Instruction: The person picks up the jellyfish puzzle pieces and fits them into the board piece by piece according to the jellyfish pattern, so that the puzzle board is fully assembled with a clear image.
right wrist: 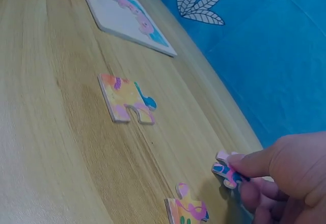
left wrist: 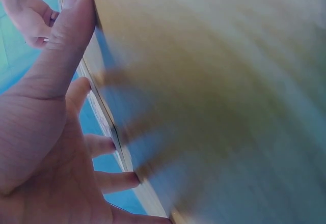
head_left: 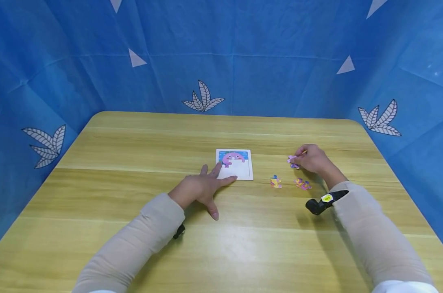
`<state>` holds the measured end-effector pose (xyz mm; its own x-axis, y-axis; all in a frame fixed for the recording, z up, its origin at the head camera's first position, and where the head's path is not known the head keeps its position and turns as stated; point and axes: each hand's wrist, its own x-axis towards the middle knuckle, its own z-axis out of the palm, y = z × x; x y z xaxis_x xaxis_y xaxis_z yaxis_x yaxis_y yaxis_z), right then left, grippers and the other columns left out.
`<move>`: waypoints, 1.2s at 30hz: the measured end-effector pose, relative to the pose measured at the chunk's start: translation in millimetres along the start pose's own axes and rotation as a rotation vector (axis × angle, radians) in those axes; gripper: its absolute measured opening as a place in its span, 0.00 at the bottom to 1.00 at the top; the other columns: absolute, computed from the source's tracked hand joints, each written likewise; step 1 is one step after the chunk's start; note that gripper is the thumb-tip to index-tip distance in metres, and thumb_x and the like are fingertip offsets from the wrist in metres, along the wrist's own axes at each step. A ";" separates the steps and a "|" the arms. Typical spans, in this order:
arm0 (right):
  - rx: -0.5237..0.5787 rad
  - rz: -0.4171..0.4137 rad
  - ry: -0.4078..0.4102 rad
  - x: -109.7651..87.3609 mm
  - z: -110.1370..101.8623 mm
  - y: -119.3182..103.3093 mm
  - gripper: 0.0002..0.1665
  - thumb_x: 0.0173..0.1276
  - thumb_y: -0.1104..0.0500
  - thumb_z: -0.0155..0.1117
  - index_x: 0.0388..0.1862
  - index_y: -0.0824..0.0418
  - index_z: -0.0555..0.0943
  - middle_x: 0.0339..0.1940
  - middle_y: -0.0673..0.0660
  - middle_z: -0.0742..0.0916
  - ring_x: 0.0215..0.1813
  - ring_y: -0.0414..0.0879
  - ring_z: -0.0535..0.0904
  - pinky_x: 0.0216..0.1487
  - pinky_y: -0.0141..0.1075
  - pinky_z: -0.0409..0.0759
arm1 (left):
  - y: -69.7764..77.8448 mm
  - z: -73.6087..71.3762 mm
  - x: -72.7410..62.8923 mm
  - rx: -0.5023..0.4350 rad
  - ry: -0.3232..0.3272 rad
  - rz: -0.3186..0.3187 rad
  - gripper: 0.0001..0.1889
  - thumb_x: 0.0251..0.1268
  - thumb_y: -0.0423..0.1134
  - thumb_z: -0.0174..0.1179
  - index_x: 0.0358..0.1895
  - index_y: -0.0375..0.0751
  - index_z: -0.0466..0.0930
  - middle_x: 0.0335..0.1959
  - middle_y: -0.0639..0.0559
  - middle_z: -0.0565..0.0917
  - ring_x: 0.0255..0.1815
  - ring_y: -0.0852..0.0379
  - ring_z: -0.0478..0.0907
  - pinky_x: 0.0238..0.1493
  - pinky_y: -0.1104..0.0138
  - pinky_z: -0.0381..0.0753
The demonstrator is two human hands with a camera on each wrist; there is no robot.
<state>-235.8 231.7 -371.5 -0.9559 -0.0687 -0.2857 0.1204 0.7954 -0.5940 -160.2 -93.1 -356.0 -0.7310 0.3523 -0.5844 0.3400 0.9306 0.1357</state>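
A white puzzle board (head_left: 243, 174) lies on the table, with a pink cartoon animal on blue filled in along its upper part. My left hand (head_left: 203, 187) is spread beside it, fingertips on the board's left side and lower edge; the left wrist view shows the fingers (left wrist: 114, 180) straight. Off to the right, my right hand (head_left: 313, 158) pinches a pink and blue puzzle piece (right wrist: 222, 170) between thumb and fingers, close over the table. A yellow puzzle piece (head_left: 276, 182) with a blue knob lies between board and right hand. Another yellow-pink puzzle piece (head_left: 302, 184) lies just below the right hand.
The wooden table (head_left: 133, 142) has rounded far corners. Behind it and along its sides hangs a blue cloth (head_left: 243, 49) printed with white leaves and triangles. A black wrist camera (head_left: 321, 203) sticks out from the right sleeve above the table.
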 end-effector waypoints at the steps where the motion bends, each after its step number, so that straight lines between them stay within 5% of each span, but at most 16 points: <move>1: 0.008 -0.005 0.003 -0.5 0.6 -0.5 0.18 0.69 0.54 0.59 0.46 0.67 0.71 0.40 0.62 0.81 0.36 0.49 0.75 0.33 0.36 0.72 | 0.1 0.1 0.2 -0.002 0.000 0.000 0.63 0.28 0.64 0.74 0.71 0.82 0.37 0.77 0.53 0.27 0.76 0.38 0.32 0.57 0.38 0.64; 10: 0.200 -0.075 -0.008 -3.7 11.4 -8.9 0.21 0.71 0.57 0.56 0.54 0.72 0.68 0.42 0.64 0.79 0.37 0.48 0.80 0.37 0.35 0.79 | 0.7 1.6 1.8 -0.007 -0.005 -0.001 0.63 0.28 0.63 0.75 0.71 0.82 0.38 0.77 0.53 0.28 0.76 0.38 0.32 0.58 0.38 0.64; 21: 0.350 -0.139 -0.062 0.8 32.7 -29.1 0.21 0.69 0.55 0.59 0.51 0.70 0.69 0.33 0.59 0.79 0.32 0.48 0.77 0.35 0.36 0.79 | 2.3 0.5 1.9 -0.001 -0.005 0.002 0.63 0.29 0.62 0.75 0.71 0.81 0.37 0.77 0.51 0.28 0.76 0.37 0.32 0.58 0.37 0.63; 36: 0.410 -0.196 -0.150 5.7 78.7 -85.6 0.13 0.68 0.60 0.60 0.45 0.67 0.72 0.31 0.60 0.83 0.29 0.45 0.81 0.33 0.35 0.82 | 0.6 -1.0 4.9 0.029 -0.019 0.015 0.63 0.29 0.66 0.72 0.71 0.81 0.35 0.77 0.49 0.26 0.75 0.34 0.32 0.58 0.35 0.62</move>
<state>-230.4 115.8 -381.5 -0.9255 -0.3040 -0.2261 0.0665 0.4574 -0.8868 -164.2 -90.7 -358.0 -0.7143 0.3641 -0.5977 0.3683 0.9218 0.1214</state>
